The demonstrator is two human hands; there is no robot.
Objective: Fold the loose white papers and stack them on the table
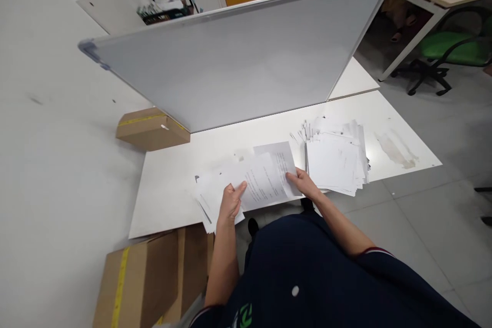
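Observation:
My left hand (231, 200) and my right hand (303, 182) grip the two lower corners of a few printed sheets (269, 174), held just above the near edge of a white table (172, 184). Both hands are closed on the paper, thumbs on top. Under my left hand lies a small loose pile of papers (207, 195). To the right of my right hand sits a thicker, untidy stack of white papers (336, 156).
A large whiteboard (238, 56) stands tilted at the back of the table. A cardboard box (151, 128) sits at the table's left end, another box (154, 277) on the floor near my left side. A green office chair (449, 51) and desk stand far right.

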